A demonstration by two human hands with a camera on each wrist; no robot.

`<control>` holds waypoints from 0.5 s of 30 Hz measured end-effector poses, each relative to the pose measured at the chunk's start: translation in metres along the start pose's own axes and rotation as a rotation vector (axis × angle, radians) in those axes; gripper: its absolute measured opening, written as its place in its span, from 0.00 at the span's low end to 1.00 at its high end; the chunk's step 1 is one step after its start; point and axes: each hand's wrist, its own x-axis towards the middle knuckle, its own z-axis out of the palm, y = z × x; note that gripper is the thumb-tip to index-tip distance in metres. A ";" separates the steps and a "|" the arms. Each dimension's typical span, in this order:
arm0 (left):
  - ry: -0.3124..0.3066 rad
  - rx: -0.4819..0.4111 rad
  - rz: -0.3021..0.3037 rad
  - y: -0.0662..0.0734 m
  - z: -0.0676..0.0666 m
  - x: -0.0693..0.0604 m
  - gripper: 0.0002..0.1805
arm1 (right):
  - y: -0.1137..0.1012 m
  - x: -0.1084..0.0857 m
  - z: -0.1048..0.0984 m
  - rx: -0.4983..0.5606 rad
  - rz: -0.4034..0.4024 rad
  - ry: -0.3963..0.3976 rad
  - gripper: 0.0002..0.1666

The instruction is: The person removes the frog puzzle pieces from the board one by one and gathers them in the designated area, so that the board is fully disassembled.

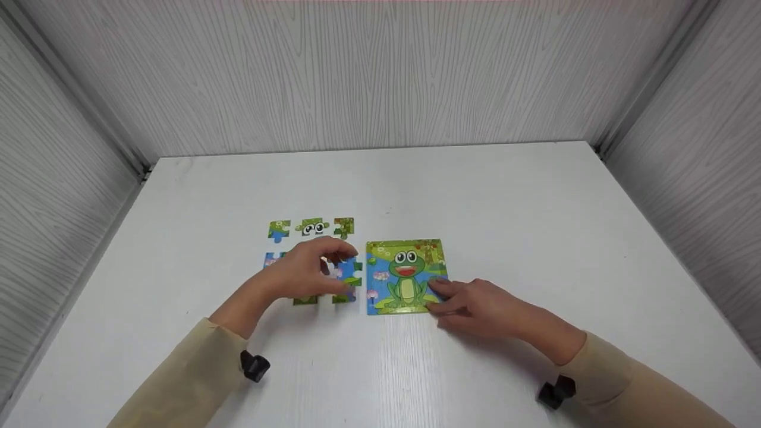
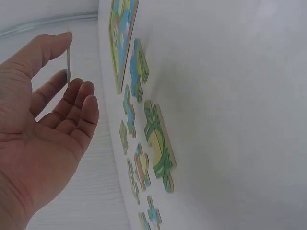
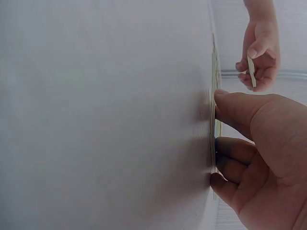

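My left hand (image 1: 309, 267) pinches a blue and green jigsaw piece (image 1: 351, 271) between thumb and fingertips, just above the table. Seen almost edge-on in the left wrist view, this piece (image 2: 68, 60) is thin and lifted clear of the others. My right hand (image 1: 481, 306) holds the square frog puzzle board (image 1: 383, 291) at its right edge, with fingers over the lower right corner. The board lies flat, with a green frog against blue and green. Around and under the left hand lie loose pieces, including one with the frog's eyes (image 1: 314, 227) and one with its belly (image 2: 158, 141).
A corner piece (image 1: 279, 230) and a red-dotted green piece (image 1: 344, 226) lie behind the left hand. Several others are partly covered by it. The white table (image 1: 523, 208) meets grey wood-grain panels (image 1: 380, 77) at the back and sides.
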 end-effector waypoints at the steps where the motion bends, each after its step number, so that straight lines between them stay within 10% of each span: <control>1: 0.009 0.000 -0.004 -0.003 -0.003 -0.003 0.32 | 0.000 0.000 0.000 -0.005 0.001 -0.001 0.22; 15: 0.100 -0.022 -0.062 -0.045 -0.045 -0.052 0.32 | -0.002 -0.002 -0.001 0.004 0.025 -0.008 0.23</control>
